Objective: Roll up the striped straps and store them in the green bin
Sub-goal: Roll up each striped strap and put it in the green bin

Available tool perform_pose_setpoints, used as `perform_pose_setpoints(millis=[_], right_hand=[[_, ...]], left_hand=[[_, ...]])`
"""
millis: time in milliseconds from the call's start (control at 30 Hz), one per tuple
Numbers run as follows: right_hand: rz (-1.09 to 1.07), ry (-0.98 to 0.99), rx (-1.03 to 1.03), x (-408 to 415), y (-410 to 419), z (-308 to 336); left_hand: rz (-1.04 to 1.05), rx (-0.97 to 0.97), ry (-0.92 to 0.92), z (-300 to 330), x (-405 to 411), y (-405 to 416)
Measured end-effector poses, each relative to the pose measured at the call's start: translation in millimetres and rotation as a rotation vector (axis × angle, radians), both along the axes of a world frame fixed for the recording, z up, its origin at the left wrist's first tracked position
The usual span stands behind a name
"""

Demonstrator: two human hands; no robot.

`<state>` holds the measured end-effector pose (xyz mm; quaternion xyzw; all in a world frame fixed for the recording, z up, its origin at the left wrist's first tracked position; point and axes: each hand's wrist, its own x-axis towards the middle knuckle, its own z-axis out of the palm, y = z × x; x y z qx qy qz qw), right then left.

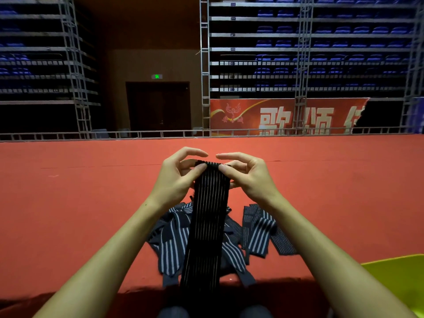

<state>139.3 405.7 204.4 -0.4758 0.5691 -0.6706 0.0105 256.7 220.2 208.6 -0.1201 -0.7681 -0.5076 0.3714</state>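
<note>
Above the red floor mat | left hand and right hand both pinch top end of strap | long axis runs from hands toward person | hands equally near | loose straps piled beneath | green bin at right edge

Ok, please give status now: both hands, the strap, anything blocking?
Left hand and right hand pinch top end of one striped strap, roll just starting. Loose straps piled beneath. Green bin at right, unobstructed.

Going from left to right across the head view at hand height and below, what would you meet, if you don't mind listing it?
Left hand → held striped strap → right hand → loose strap on the floor → green bin.
</note>
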Motion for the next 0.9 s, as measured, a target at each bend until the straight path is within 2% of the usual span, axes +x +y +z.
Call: perform_pose_setpoints(millis=[67,233,500,733,800,900], right_hand=[[-0.011,0.023,-0.014,5.8,4.2,-6.3],[-0.208,0.204,-0.046,6.5,5.3,-17.9],[-0.164,0.160,-0.102,14.9,14.9,-17.0],[-0.330,0.286,-0.088,14.6,31.2,-21.5],[-0.312,0.295,-0.066,14.3,33.0,-21.6],[-0.188,0.205,-0.009,19.3,35.7,-20.8]], left_hand=[[-0.015,0.004,-0.020,-3.9,10.7,5.2],[0.030,0.047,-0.137,-2.1,16.5,9.8],[-0.031,0.025,-0.141,1.3,15.7,19.6],[-0.052,-0.053,-0.149,1.0,16.2,32.9],[-0.028,-0.080,-0.107,-0.6,13.5,34.0],[0.012,-0.111,-0.025,-4.3,9.6,31.8]])
